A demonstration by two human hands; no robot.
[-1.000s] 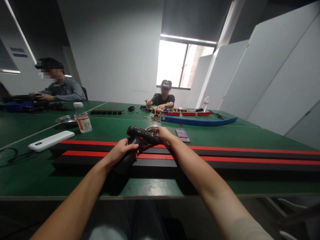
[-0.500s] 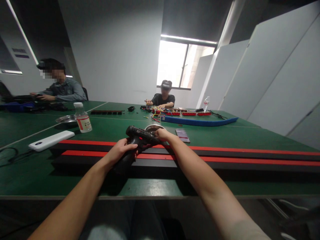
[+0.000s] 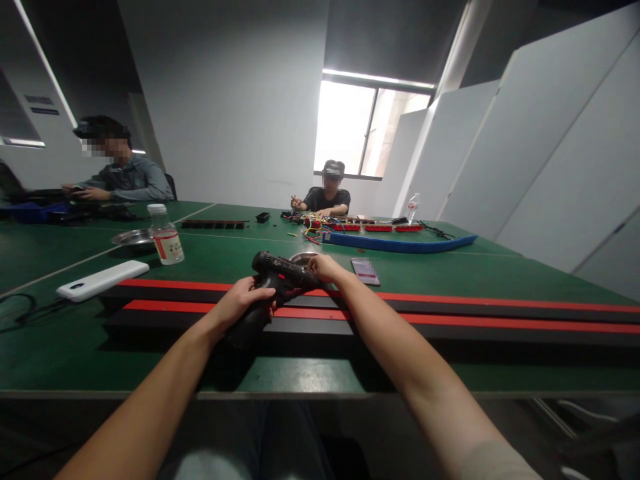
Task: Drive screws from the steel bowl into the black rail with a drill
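My left hand (image 3: 245,297) is wrapped round the grip of a black cordless drill (image 3: 274,265), which lies tilted over two long black bars with red top strips (image 3: 175,307). Its nose points right, towards my right hand (image 3: 326,268). That hand is at the near right rim of a round metal bowl (image 3: 299,256), fingers bent and drawn together. Whatever the fingertips hold is too small to make out. The drill and my right hand cover much of the bowl.
A phone (image 3: 365,271) lies right of the bowl. To the left are a bottle (image 3: 167,239), a metal dish (image 3: 131,238) and a white power bank (image 3: 103,281). Beyond stretch a blue strip (image 3: 400,243) and tangled wires (image 3: 315,223). Two people sit across the table.
My right hand has shifted slightly at the bowl, its fingers drawn up a little. The left hand and the drill have stayed put.
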